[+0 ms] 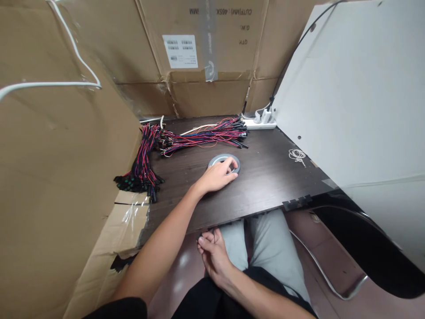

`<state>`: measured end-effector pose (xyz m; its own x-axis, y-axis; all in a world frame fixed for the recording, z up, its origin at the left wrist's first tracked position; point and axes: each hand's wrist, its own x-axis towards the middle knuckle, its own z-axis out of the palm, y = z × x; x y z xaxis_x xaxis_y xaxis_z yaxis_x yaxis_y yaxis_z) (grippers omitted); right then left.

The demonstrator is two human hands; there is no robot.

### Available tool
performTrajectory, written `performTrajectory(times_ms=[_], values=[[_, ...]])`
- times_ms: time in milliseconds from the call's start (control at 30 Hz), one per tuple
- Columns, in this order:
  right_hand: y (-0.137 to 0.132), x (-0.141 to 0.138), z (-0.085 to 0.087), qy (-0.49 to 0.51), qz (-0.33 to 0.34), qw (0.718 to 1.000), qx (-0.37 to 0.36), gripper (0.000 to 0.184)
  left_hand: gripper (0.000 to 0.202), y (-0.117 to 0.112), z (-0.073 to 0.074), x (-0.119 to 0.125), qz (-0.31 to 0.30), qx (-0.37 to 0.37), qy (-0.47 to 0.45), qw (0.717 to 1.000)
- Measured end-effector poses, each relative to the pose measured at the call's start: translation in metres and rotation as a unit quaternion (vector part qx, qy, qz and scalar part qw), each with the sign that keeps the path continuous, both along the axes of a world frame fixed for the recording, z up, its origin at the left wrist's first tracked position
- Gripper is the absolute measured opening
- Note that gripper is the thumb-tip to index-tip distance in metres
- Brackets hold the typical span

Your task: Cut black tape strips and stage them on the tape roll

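My left hand reaches out over the dark wooden table and rests on a grey roll of tape, fingers curled over its rim. My right hand hangs below the table's front edge, above my lap, with its fingers pinched together near the edge; what it holds, if anything, I cannot make out. Two bundles of red, blue and black wires lie behind the tape: one across the back of the table, another at the left edge.
Cardboard boxes wall in the table at the back and left. A white panel stands on the right. A white power strip sits at the back right. A small coil of white wire lies near the right edge.
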<state>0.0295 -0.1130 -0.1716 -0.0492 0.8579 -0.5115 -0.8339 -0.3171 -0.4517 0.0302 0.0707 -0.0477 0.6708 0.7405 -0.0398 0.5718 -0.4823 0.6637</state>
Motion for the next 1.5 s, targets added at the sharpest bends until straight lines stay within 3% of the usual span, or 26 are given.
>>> performTrajectory(times_ms=[233, 600, 867, 1033, 1133, 1233, 1267, 1300, 1400, 1433, 1500], values=[[0.003, 0.000, 0.001, -0.014, -0.023, 0.999, -0.030, 0.060, 0.019, 0.000, 0.000, 0.000, -0.002, 0.004, 0.004, 1.000], [0.009, -0.001, -0.007, -0.061, -0.027, 0.998, -0.016, 0.046, 0.019, -0.001, 0.001, -0.001, -0.004, 0.004, 0.000, 1.000], [0.011, -0.001, 0.000, -0.112, -0.031, 0.993, -0.022, 0.039, 0.020, 0.000, 0.003, 0.000, -0.003, -0.001, 0.006, 1.000], [0.011, 0.001, 0.000, -0.162, 0.006, 0.986, -0.033, 0.045, 0.019, -0.001, 0.003, -0.001, 0.003, -0.017, -0.009, 1.000], [-0.002, 0.003, 0.004, -0.190, 0.103, 0.976, -0.029, 0.043, 0.023, 0.000, 0.000, -0.002, 0.013, -0.034, -0.023, 0.999], [-0.018, 0.019, 0.024, -0.233, 0.267, 0.933, 0.057, 0.027, 0.033, 0.000, -0.003, -0.004, 0.016, -0.068, -0.069, 0.995], [-0.019, 0.028, 0.035, -0.270, 0.288, 0.913, 0.104, 0.020, 0.038, -0.001, -0.003, -0.004, 0.011, -0.093, -0.098, 0.991], [-0.015, 0.040, 0.048, -0.335, 0.268, 0.891, 0.151, 0.013, 0.044, -0.001, -0.003, -0.004, 0.008, -0.125, -0.131, 0.983], [0.016, 0.084, 0.089, -0.537, 0.051, 0.792, 0.287, 0.012, 0.055, -0.005, 0.001, -0.001, 0.002, -0.230, -0.232, 0.945], [0.030, 0.098, 0.103, -0.581, -0.028, 0.762, 0.285, 0.014, 0.056, -0.006, 0.003, 0.000, 0.002, -0.256, -0.260, 0.931], [0.051, 0.120, 0.131, -0.622, -0.119, 0.718, 0.289, 0.017, 0.058, -0.008, 0.006, 0.001, -0.003, -0.291, -0.303, 0.908]])
